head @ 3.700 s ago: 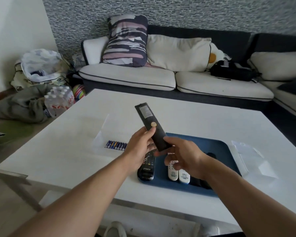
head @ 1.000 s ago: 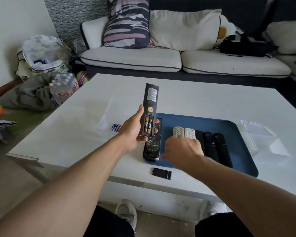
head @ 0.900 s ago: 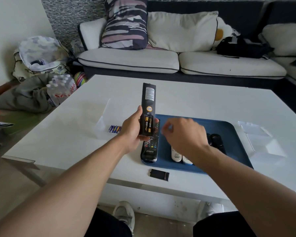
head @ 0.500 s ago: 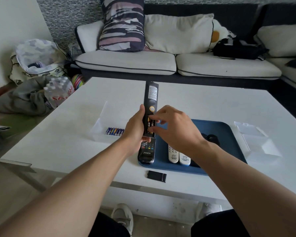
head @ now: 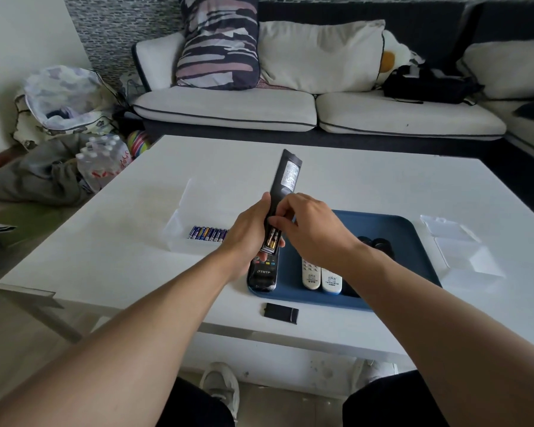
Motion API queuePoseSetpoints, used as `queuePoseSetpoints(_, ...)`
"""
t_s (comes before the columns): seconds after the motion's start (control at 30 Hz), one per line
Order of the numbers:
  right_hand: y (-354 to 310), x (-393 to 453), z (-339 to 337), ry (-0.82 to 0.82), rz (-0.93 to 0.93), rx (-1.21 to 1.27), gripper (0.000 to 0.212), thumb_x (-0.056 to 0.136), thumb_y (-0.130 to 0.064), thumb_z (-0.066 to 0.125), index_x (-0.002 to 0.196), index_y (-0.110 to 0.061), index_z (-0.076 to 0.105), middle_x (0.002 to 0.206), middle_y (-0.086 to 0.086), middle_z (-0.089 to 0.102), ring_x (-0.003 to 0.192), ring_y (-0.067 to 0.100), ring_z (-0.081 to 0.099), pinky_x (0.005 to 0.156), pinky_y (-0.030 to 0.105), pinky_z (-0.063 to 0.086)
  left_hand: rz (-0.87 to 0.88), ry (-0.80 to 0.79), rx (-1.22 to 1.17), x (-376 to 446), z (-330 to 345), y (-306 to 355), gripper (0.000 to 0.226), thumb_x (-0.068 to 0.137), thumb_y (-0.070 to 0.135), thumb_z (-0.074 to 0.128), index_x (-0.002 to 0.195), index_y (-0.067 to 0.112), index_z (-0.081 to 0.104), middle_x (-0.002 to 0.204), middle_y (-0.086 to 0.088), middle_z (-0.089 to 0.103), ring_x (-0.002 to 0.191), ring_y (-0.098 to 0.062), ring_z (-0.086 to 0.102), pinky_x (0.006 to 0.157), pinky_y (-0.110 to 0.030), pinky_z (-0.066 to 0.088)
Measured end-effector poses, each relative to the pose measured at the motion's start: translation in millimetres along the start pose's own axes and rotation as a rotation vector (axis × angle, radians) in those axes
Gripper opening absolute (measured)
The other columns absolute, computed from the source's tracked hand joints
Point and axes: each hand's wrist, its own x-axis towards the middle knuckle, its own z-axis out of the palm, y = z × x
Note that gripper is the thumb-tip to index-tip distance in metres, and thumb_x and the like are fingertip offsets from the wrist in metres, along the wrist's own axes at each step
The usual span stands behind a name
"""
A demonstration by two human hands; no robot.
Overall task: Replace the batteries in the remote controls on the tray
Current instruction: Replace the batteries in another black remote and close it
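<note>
1. Above the left end of the blue tray [head: 383,229], the left hand [head: 247,232] grips a long black remote [head: 285,177] from its left side, back face toward the camera, top end pointing away toward the sofa [head: 228,109].
2. Battery bay of the held remote: uncovered, with two batteries [head: 273,241] seated in its lower part.
3. Right hand [head: 315,232]: fingers [head: 282,221] curled, their tips at the upper end of the open bay; whether they pinch a battery cannot be told.
4. Battery cover [head: 280,313]: a small black panel lying flat on the white surface [head: 352,180], just in front of the tray's near edge.
5. On the tray: a black remote [head: 262,272] at the left end, below the held one; two white remotes [head: 321,277] side by side next to it; further dark remotes [head: 376,243] partly hidden by the right forearm.
6. Spare batteries [head: 208,234]: a row with blue and purple wrappers in a clear box [head: 179,220], left of the tray.
7. Clear plastic packaging [head: 463,251]: right of the tray.
</note>
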Motion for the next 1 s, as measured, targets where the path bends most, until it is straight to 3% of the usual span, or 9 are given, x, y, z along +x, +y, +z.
queuePoseSetpoints(0.17,4,-4,3,0.079,0.168,0.242,0.016,0.091,-0.033,0.072,0.09,-0.017,0.066,0.074,-0.006,0.067,0.062,0.002,0.054,0.054,0.013,0.038,0.027,-0.02,0.049,2,1,-4,0.055,0.106,0.053,0.027,0.103,0.017,0.068,0.067,-0.002,0.067,0.057,-0.013,0.063,0.044,-0.018,0.04)
queuePoseSetpoints(0.33,9,-3,6,0.122,0.409,0.535,0.014,0.083,-0.035,0.08,0.081,-0.022,0.076,0.057,-0.007,0.067,0.05,0.005,0.055,0.056,0.025,0.046,0.037,-0.042,0.068,8,1,-10,0.054,0.104,0.058,0.029,0.114,0.02,0.067,0.084,-0.007,0.074,0.074,-0.015,0.069,0.051,-0.026,0.047)
queuePoseSetpoints(0.47,11,-2,7,0.062,0.515,0.712,0.024,0.076,-0.03,0.087,0.089,-0.013,0.076,0.072,0.004,0.074,0.058,0.012,0.064,0.067,0.027,0.059,0.076,-0.014,0.059,7,2,-12,0.044,0.1,0.062,0.038,0.112,0.033,0.068,0.104,-0.007,0.074,0.083,-0.022,0.071,0.054,-0.03,0.052)
queuePoseSetpoints(0.6,12,-3,2,-0.004,0.584,0.887,0.028,0.078,-0.02,0.086,0.098,-0.003,0.076,0.082,0.009,0.073,0.07,0.017,0.063,0.058,0.017,0.052,0.109,-0.027,0.104,5,1,-11,0.041,0.099,0.062,0.038,0.12,0.039,0.065,0.11,-0.004,0.072,0.088,-0.023,0.072,0.056,-0.032,0.054)
queuePoseSetpoints(0.73,15,-4,1,-0.04,0.634,1.009,0.028,0.08,-0.013,0.082,0.102,0.003,0.075,0.092,0.015,0.073,0.07,0.016,0.065,0.055,0.016,0.051,0.156,-0.044,0.171,5,0,-11,0.042,0.099,0.064,0.038,0.132,0.046,0.058,0.116,0.003,0.07,0.095,-0.023,0.071,0.058,-0.034,0.057)
queuePoseSetpoints(0.87,16,-3,0,-0.048,0.655,1.016,0.024,0.084,-0.011,0.078,0.104,0.003,0.074,0.094,0.016,0.074,0.067,0.014,0.067,0.052,0.015,0.051,0.158,-0.037,0.206,7,-1,-13,0.042,0.099,0.063,0.038,0.132,0.046,0.058,0.114,0.004,0.071,0.093,-0.019,0.072,0.058,-0.035,0.057)
queuePoseSetpoints(1.0,18,-2,3,-0.055,0.669,1.024,0.021,0.085,-0.01,0.077,0.101,0.002,0.074,0.093,0.017,0.074,0.073,0.017,0.067,0.054,0.017,0.052,0.175,-0.01,0.223,7,1,-14,0.042,0.103,0.053,0.04,0.136,0.036,0.058,0.108,0.002,0.07,0.077,-0.022,0.071,0.052,-0.037,0.059)
